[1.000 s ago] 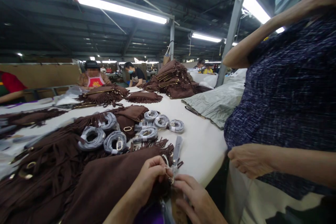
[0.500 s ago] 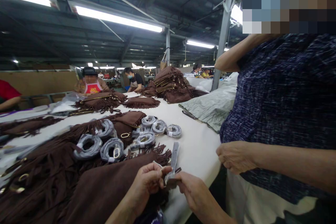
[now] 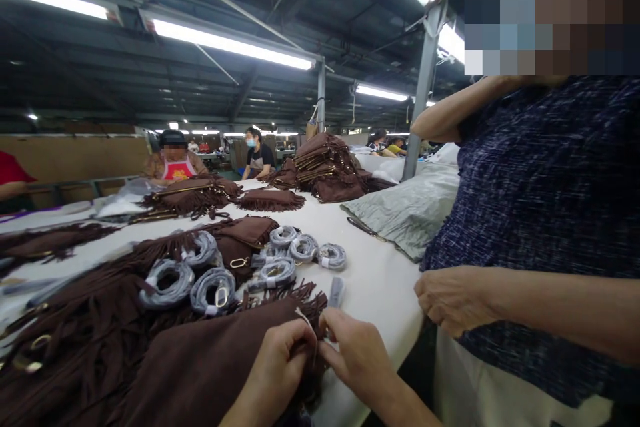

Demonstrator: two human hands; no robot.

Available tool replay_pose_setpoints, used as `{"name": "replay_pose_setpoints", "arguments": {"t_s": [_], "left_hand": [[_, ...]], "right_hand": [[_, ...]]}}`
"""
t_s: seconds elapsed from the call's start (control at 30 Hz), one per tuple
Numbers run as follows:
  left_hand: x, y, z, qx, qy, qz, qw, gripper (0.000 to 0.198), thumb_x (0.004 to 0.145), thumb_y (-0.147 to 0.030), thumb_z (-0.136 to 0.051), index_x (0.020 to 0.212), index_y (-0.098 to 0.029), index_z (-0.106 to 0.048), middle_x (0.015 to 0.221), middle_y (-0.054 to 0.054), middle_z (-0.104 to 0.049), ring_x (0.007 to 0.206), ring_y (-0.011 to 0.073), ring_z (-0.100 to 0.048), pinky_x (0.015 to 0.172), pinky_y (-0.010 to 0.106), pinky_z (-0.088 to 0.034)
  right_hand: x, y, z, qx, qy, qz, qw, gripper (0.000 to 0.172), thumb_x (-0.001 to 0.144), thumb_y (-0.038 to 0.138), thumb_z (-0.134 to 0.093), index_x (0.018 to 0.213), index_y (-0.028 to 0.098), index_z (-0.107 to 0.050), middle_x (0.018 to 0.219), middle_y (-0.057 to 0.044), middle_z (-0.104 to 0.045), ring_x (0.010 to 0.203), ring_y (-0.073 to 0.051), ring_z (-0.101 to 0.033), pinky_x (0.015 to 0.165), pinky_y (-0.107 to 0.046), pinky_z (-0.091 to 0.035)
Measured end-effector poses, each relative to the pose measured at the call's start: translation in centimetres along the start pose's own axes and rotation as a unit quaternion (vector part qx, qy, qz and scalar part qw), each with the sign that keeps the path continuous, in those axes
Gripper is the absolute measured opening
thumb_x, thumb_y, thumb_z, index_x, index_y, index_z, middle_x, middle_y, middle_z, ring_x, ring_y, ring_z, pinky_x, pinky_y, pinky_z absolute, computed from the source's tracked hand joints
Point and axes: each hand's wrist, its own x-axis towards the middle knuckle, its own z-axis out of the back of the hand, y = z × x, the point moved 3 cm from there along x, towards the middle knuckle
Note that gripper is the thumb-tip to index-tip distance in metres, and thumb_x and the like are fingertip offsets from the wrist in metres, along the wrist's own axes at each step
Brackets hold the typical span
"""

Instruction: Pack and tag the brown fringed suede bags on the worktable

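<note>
My left hand (image 3: 287, 353) is closed at the lower middle, over the edge of a brown fringed bag (image 3: 215, 360); a thin pale string shows at its fingertips. Close beside it on the right, my right hand (image 3: 353, 347) has its thumb and fingers pinched near a plastic-wrapped strap (image 3: 336, 292), whose upper end sticks out beyond the fingers. What lies between the fingertips of my right hand is too small to name. Several wrapped strap coils (image 3: 213, 290) rest on and around the brown bags just ahead of my hands.
A person in a dark patterned top (image 3: 530, 213) stands close on the right, one hand (image 3: 453, 297) near the table's edge. Beyond are a pile of brown bags (image 3: 325, 167), a grey-green sheet (image 3: 410, 210) and a metal post (image 3: 423, 93). Other people sit farther back.
My hands have drawn together and my right hand has moved up and left, now covering the lower strap. A masked person in the background has raised their head.
</note>
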Motion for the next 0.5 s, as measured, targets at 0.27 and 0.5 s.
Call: {"name": "replay_pose_setpoints", "arguments": {"t_s": [0.27,0.5], "left_hand": [[-0.3,1.3,-0.5,-0.108,0.101,0.079,0.986,0.014,0.068,-0.013,-0.048,0.080,-0.020,-0.046,0.065,-0.004,-0.060,0.057,0.0124,-0.060,0.049,0.019,-0.042],[-0.1,1.8,-1.0,-0.084,0.064,0.125,0.987,0.020,0.067,-0.013,-0.046,0.085,-0.020,-0.042,0.060,-0.006,-0.061,0.049,0.0126,-0.063,0.039,0.015,-0.041]], "right_hand": [[-1.2,-1.1,-2.5,0.336,-0.054,0.067,0.938,0.022,0.089,0.020,-0.055,0.104,0.022,-0.071,0.087,-0.003,-0.070,0.080,-0.018,-0.063,0.075,-0.027,-0.049],[-1.4,-1.7,-2.8,0.482,-0.061,0.062,0.872,0.025,0.092,0.041,-0.055,0.077,0.021,-0.060,0.086,-0.002,-0.059,0.075,-0.016,-0.054,0.064,-0.026,-0.044]]}}
